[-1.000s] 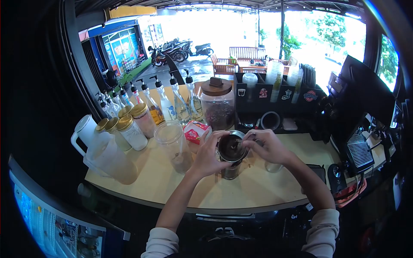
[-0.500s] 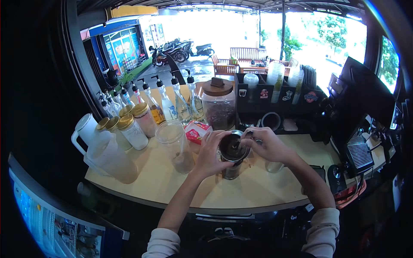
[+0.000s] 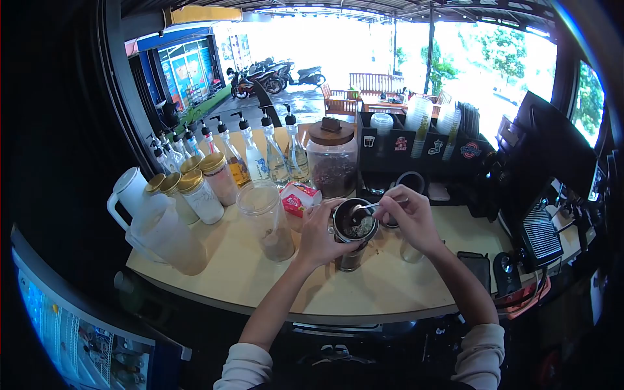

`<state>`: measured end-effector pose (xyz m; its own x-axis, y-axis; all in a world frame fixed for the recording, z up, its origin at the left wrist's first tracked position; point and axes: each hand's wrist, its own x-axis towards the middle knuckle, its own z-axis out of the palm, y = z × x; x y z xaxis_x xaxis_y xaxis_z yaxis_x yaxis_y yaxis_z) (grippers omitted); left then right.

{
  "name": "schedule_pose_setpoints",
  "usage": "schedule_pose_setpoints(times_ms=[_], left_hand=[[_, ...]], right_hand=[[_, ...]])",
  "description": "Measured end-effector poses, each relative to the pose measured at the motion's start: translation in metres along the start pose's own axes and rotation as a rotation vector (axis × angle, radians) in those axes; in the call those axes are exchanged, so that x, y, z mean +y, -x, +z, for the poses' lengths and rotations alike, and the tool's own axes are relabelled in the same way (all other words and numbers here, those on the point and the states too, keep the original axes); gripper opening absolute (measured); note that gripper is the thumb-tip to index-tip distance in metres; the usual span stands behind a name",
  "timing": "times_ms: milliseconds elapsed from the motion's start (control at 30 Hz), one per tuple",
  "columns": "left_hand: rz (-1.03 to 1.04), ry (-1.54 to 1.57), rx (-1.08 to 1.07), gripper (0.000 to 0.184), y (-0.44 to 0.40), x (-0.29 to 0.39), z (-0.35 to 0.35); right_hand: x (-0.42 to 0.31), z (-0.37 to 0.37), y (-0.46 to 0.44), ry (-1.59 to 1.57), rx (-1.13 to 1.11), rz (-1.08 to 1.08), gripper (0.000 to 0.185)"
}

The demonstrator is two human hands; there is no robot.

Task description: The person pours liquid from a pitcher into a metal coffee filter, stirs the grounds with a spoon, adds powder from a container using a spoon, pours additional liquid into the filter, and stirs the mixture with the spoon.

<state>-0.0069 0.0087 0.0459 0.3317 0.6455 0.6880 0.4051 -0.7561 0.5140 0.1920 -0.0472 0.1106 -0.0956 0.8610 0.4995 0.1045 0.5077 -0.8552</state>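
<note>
My left hand [image 3: 321, 229] is wrapped round the side of a round, metal-rimmed cup [image 3: 337, 235]. Dark inside, the cup has a greyish patch of contents at its bottom. Between the fingers of my right hand [image 3: 411, 218] is the handle of a metal spoon [image 3: 369, 207], its bowl end down in the cup's mouth. Directly under the cup stands a clear glass [image 3: 351, 261]; whether the two touch is hidden. Just left are a clear plastic jar [image 3: 259, 201] with brown powder low in it and an opened red-and-white packet [image 3: 300, 197].
Several pump bottles [image 3: 273, 153], gold-lidded jars [image 3: 195, 198] and a frosted pitcher [image 3: 166, 237] line the left side. Behind are a wooden-lidded jar [image 3: 331, 159] and a black cup organizer [image 3: 422, 146]. A coffee machine [image 3: 543, 227] stands right. Dark crumbs lie near the glass.
My right hand has lifted and turned, bringing the spoon into clear sight above the cup's rim. My left hand still grips the cup, whose mouth now shows more of the contents.
</note>
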Motion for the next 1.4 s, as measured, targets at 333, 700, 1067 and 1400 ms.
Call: schedule_pose_setpoints(times_ms=[333,700,1067,1400], left_hand=[[0.095,-0.102,0.127,0.080,-0.002,0.010,0.001],[0.180,-0.119,0.058,0.084,-0.008,0.014,-0.006],[0.272,-0.043,-0.053,0.085,-0.021,0.004,-0.021],[0.251,-0.057,-0.095,0.083,-0.022,0.004,-0.024]], right_hand=[[-0.005,0.001,0.021,0.910,-0.178,-0.720,0.032],[-0.022,0.000,0.017,0.921,-0.333,-0.784,0.030],[-0.020,-0.005,0.013,0.971,-0.237,-0.814,0.033],[-0.019,-0.005,0.018,0.968,-0.409,-0.843,0.035]])
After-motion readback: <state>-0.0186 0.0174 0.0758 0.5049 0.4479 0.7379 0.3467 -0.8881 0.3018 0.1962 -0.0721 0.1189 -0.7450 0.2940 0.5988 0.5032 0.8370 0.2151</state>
